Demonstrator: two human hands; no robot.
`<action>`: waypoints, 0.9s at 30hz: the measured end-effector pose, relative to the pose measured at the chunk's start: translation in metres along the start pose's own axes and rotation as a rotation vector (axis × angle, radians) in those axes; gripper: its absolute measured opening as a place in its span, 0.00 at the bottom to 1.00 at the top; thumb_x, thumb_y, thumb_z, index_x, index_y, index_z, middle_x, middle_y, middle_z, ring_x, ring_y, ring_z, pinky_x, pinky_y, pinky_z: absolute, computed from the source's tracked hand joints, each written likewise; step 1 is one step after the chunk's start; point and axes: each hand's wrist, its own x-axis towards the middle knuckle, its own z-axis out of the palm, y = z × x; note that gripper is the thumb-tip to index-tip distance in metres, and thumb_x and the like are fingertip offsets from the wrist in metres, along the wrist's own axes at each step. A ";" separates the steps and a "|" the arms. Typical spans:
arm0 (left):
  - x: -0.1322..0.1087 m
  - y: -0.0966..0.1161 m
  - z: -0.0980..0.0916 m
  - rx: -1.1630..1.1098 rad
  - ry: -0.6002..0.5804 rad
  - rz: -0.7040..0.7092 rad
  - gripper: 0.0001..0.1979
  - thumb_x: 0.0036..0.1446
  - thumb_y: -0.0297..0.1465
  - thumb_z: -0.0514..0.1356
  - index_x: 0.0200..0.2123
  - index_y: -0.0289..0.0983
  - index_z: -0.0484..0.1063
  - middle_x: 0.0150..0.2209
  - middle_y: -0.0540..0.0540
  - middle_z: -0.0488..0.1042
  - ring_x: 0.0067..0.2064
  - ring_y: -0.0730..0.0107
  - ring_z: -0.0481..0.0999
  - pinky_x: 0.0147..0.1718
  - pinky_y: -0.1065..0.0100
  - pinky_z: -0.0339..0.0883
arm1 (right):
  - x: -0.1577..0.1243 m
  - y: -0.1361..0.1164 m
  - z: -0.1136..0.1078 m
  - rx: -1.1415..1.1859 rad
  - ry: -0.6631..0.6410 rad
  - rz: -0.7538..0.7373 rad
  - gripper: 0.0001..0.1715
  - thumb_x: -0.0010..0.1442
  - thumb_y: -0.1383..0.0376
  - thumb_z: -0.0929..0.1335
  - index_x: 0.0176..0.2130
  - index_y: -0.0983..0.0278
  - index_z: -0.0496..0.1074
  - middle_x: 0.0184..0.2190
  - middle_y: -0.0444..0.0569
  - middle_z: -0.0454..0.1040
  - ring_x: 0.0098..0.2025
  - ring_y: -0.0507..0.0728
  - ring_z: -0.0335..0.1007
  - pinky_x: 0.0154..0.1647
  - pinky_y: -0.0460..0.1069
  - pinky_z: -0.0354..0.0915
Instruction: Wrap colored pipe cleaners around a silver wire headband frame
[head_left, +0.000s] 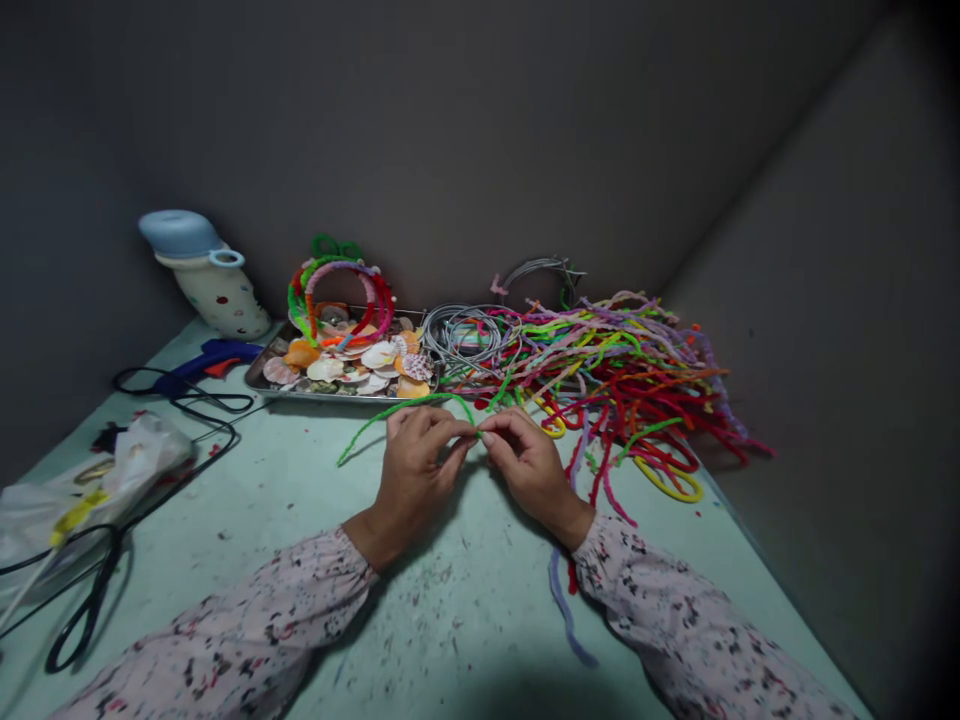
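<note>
Between my two hands is a green pipe cleaner point(405, 402), held just above the table in front of the tray. My left hand point(421, 455) pinches it, and its free end curves out to the left behind that hand. The fingertips of my right hand point(525, 455) close on the same pipe cleaner, almost touching the left fingertips. The short stretch between the fingers is mostly hidden. Right of my right hand spreads a heap of coloured pipe cleaners point(622, 350).
A metal tray point(337, 399) holds seashells point(379, 354) and wrapped hoops point(341, 265). Beside it lie coils of grey wire point(457, 340). On the left are a bottle point(217, 290), a blue glue gun point(202, 365), a black cable point(112, 560) and a plastic bag point(142, 455). Walls border the table.
</note>
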 end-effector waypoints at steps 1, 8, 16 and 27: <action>0.000 0.000 0.000 0.002 0.002 0.002 0.05 0.58 0.29 0.61 0.38 0.42 0.75 0.35 0.49 0.75 0.41 0.65 0.72 0.46 0.58 0.57 | 0.000 0.000 0.000 0.003 -0.001 0.003 0.06 0.63 0.66 0.64 0.39 0.61 0.71 0.34 0.46 0.68 0.39 0.55 0.66 0.40 0.51 0.63; 0.001 -0.002 0.000 0.019 0.013 0.023 0.05 0.58 0.29 0.62 0.38 0.42 0.77 0.35 0.48 0.75 0.39 0.66 0.73 0.46 0.58 0.58 | 0.000 0.002 0.000 0.011 0.002 0.006 0.06 0.63 0.65 0.64 0.39 0.61 0.71 0.34 0.46 0.68 0.38 0.55 0.66 0.39 0.51 0.63; 0.001 -0.003 0.000 0.013 -0.003 0.012 0.05 0.56 0.28 0.63 0.37 0.41 0.77 0.34 0.48 0.76 0.39 0.66 0.73 0.45 0.58 0.58 | 0.000 0.002 0.000 -0.009 0.006 -0.012 0.05 0.63 0.66 0.65 0.39 0.61 0.71 0.34 0.46 0.69 0.38 0.55 0.66 0.39 0.51 0.63; 0.001 -0.002 0.001 -0.007 -0.058 -0.035 0.03 0.59 0.28 0.61 0.36 0.39 0.74 0.34 0.48 0.75 0.40 0.65 0.72 0.45 0.58 0.59 | 0.001 0.003 0.002 -0.024 0.003 -0.019 0.05 0.63 0.66 0.65 0.38 0.61 0.72 0.33 0.45 0.68 0.37 0.54 0.66 0.39 0.50 0.62</action>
